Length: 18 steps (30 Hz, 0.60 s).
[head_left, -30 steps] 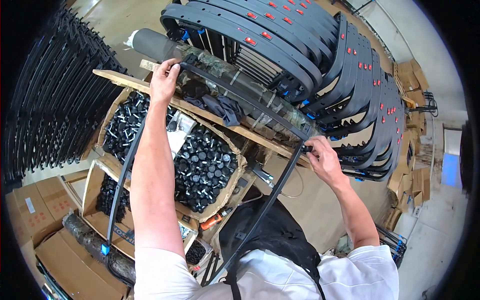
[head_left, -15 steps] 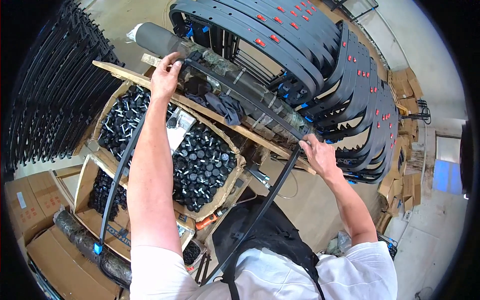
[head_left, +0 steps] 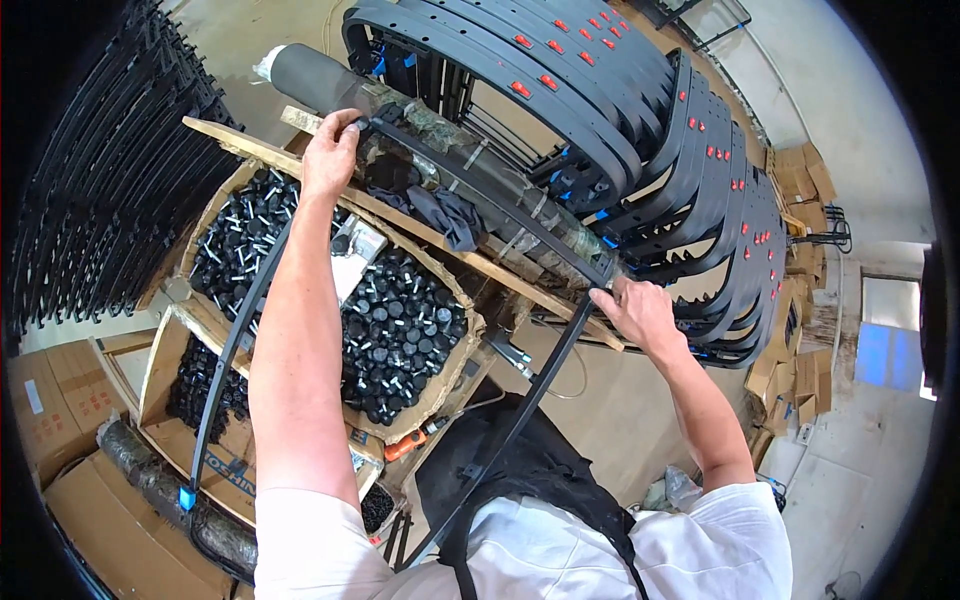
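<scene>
A black metal frame [head_left: 490,203] of flat bars lies before me, its far bar slanting across a padded roll. At the bar's far left corner my left hand [head_left: 330,158] is closed, thumb and fingers pinching a small black round-headed foot. My right hand [head_left: 643,312] is closed at the other corner, thumb against the bar and fingers bent; whether they also hold a small part is hidden. One side bar runs back toward my body, the other passes under my left forearm to a blue clip [head_left: 187,497]. Black round-headed bolts [head_left: 395,335] fill the carton below my left arm.
Curved black frames with red clips [head_left: 520,90] stand stacked beyond my right hand. More black frames [head_left: 110,190] are stacked at left. A wooden plank [head_left: 480,262] edges the bolt carton. An orange-handled tool [head_left: 405,446] lies nearby, and cardboard boxes [head_left: 120,520] sit at lower left.
The fingers of my right hand have turned and folded further at the corner. My left hand stays at its corner with slightly shifted fingertips. The whole view has shifted a little.
</scene>
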### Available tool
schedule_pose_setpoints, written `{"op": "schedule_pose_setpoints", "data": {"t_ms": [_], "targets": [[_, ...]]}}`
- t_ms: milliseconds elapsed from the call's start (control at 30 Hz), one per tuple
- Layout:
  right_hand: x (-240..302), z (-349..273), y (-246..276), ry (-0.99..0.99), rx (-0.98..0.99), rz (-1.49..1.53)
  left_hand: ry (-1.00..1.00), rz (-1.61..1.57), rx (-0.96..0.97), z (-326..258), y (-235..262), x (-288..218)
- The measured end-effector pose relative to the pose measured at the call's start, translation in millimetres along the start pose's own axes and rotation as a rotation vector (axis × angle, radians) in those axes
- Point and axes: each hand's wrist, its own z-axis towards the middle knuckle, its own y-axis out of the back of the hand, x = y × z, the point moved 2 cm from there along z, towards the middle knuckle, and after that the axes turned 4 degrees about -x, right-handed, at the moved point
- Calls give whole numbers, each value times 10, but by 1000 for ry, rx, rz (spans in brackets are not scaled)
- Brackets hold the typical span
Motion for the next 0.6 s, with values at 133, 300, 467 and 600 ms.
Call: {"op": "schedule_pose_setpoints", "data": {"t_ms": [133,300,467,600], "targets": [[16,3,-60,72,-243,222,6,235,23,-5,-84,-136],[69,-10,-32,-40,-35,235,8,78,-27,-57,-35,-83],[-49,-54,-16,41,37,156,33,225,5,7,-59,-75],[77,9,151,-3,107,-168,-7,248,28,-10,-38,-38]]}}
